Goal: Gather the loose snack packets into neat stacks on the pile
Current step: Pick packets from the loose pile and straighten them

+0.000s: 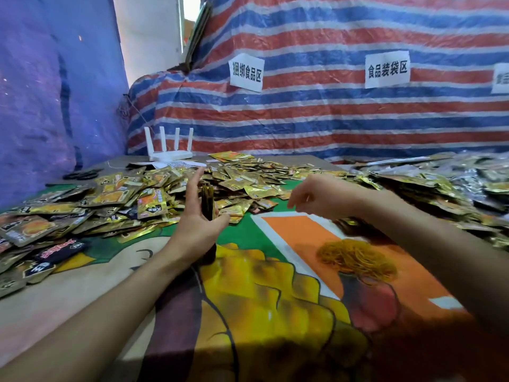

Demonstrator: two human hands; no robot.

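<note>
On printed mat, before heap: our left hand gripped stack of packets, upright on edge, between thumb and fingers. Right hand hung loose, seemingly empty, near loose packets. We judged slick foil stack could fan out if grip slackened.

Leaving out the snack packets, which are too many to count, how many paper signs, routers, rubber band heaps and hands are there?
Paper signs: 3, one cut off at the right edge
White router: 1
Rubber band heap: 1
Hands: 2, left hand gripping a packet stack, right hand
Total: 7
</note>
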